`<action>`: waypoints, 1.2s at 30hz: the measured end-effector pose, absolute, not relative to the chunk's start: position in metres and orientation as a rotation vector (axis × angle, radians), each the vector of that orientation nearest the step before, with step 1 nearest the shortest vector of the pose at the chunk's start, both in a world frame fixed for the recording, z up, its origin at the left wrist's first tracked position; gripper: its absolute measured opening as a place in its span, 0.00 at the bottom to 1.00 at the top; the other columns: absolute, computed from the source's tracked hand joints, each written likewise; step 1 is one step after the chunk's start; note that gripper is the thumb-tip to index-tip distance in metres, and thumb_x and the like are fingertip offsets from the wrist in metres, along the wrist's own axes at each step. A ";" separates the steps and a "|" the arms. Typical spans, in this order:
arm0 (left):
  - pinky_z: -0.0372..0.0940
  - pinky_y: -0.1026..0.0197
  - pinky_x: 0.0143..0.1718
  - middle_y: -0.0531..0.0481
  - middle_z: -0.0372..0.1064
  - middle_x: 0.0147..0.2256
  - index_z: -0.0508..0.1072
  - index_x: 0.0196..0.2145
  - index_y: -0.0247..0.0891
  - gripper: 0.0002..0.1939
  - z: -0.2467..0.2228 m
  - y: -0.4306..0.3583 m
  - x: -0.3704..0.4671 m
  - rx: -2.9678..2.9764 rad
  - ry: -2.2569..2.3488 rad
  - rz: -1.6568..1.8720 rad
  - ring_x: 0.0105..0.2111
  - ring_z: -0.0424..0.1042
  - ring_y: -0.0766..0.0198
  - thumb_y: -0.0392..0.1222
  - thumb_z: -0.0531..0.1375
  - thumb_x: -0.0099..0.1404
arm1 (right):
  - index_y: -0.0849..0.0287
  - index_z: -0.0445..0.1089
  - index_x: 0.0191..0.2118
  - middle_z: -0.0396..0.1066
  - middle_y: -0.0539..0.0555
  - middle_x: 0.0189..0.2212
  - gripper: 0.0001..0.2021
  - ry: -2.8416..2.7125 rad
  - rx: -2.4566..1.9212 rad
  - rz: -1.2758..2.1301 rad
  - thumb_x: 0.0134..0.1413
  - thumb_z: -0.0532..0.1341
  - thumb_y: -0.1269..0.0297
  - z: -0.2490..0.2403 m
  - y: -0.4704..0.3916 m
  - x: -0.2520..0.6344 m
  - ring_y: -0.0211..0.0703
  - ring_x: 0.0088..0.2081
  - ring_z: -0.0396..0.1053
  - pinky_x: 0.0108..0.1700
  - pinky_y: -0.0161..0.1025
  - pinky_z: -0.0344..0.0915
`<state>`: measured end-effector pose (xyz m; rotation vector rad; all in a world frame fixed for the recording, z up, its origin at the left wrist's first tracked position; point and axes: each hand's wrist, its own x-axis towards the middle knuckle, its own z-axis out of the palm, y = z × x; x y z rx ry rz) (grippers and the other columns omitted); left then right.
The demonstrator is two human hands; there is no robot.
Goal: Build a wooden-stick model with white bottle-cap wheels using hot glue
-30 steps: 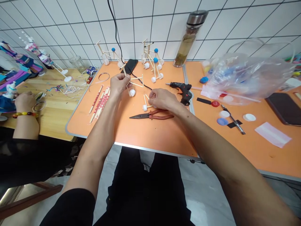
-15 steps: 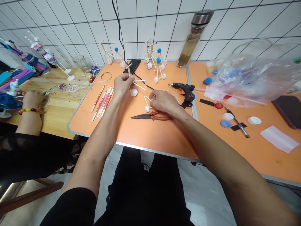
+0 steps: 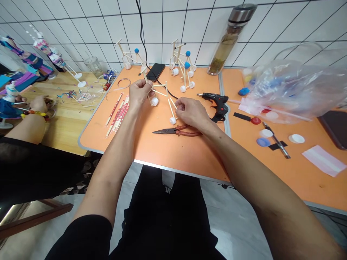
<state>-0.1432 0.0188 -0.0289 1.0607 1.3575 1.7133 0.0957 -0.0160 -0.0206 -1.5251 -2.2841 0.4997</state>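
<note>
I see open counter (image 3: pixel 162 151) on the near side of my hands, past the pliers (image 3: pixel 177 131) lying just under the right hand (image 3: pixel 191 113), while chopsticks (image 3: pixel 118 115) crowd the left and a glue gun (image 3: pixel 217 103) blocks the right.

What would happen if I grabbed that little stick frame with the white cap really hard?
The stick frame in the left hand is made of thin wooden sticks, so it probably snaps or comes apart under a hard squeeze. It looks very light. Its round white cap might let it roll if set down.
</note>
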 end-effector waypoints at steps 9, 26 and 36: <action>0.73 0.66 0.31 0.55 0.75 0.26 0.77 0.30 0.40 0.14 -0.036 0.022 -0.144 1.186 1.355 1.715 0.24 0.73 0.68 0.45 0.77 0.66 | 0.55 0.83 0.47 0.87 0.56 0.44 0.14 -2.166 -1.327 0.484 0.61 0.61 0.70 -0.037 -0.004 0.102 0.56 0.46 0.81 0.45 0.45 0.68; 0.70 0.67 0.27 0.55 0.72 0.25 0.75 0.29 0.40 0.15 -0.039 0.022 -0.132 1.315 1.360 1.648 0.22 0.71 0.70 0.43 0.74 0.70 | 0.55 0.81 0.38 0.84 0.53 0.37 0.11 -1.970 -1.207 0.497 0.55 0.62 0.73 -0.055 0.011 0.098 0.52 0.41 0.80 0.47 0.47 0.70; 0.72 0.67 0.29 0.55 0.73 0.25 0.77 0.31 0.40 0.11 -0.040 0.024 -0.135 1.297 1.387 1.647 0.24 0.74 0.69 0.39 0.73 0.69 | 0.55 0.80 0.37 0.84 0.54 0.37 0.10 -1.959 -1.198 0.499 0.54 0.62 0.74 -0.054 0.011 0.096 0.53 0.41 0.80 0.48 0.48 0.70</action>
